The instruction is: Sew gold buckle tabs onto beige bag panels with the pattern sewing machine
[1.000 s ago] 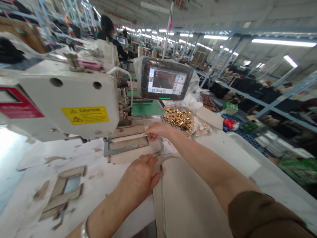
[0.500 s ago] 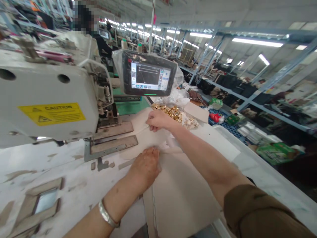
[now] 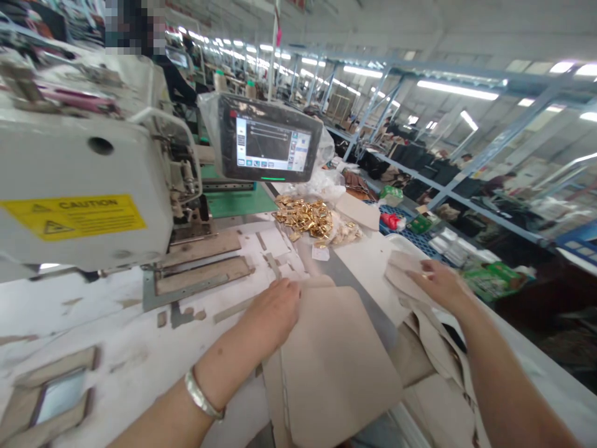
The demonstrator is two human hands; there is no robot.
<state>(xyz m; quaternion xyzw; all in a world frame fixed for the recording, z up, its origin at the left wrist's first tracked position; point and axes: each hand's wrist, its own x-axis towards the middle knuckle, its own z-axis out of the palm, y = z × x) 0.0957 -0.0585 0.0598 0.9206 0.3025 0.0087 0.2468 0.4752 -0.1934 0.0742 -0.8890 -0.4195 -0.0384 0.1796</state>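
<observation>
My left hand is closed at the upper left corner of a flat beige panel, its fingertips curled onto the edge. The panel looks like leather or a similar sheet and lies on the near part of the table. Off to the right, my right hand pinches a second beige piece. That piece is over several loose beige pieces, which overlap along the right side. A sewing machine with a caution label stands on the left, its clamp frame resting on the table.
A control screen stands behind the table. Gold-coloured metal parts are heaped beyond the left hand. At the lower left lies a rectangular frame. A blue crate is past the right edge, and a person is at the back left.
My right hand has moved away from the clamp area to the right, carrying a beige piece. The white surface beside the clamp is now uncovered. My left hand remains at the panel's corner.
</observation>
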